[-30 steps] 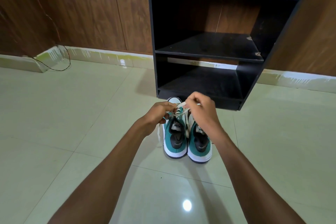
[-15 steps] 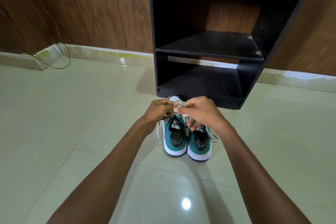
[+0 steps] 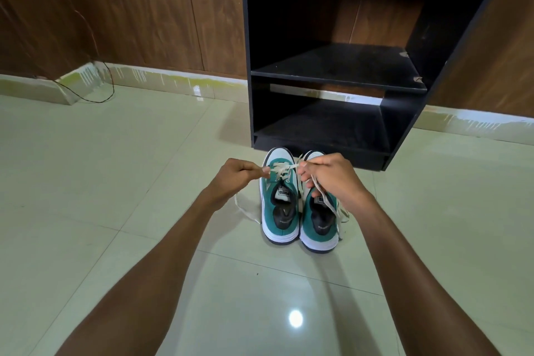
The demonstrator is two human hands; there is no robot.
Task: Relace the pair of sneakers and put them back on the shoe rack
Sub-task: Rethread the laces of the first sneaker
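We are mid-lacing: both hands, left hand point(image 3: 235, 175) and right hand point(image 3: 329, 179), pinch the cream lace point(image 3: 281, 169) taut over the left teal-and-white sneaker point(image 3: 278, 205) on the floor before the black shoe rack point(image 3: 341, 72); next, thread higher eyelets.

Two sneakers point(image 3: 299, 211) side by side on floor point(image 3: 115, 182), just before rack point(image 3: 332, 81). Left hand point(image 3: 234, 179) left of sneakers, right hand point(image 3: 332, 179) over them. Cable point(image 3: 98, 89) far left of rack.

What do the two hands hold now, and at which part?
Both hold the lace of the left sneaker: the left hand pinches one end, the right hand the other, stretched across the shoe.
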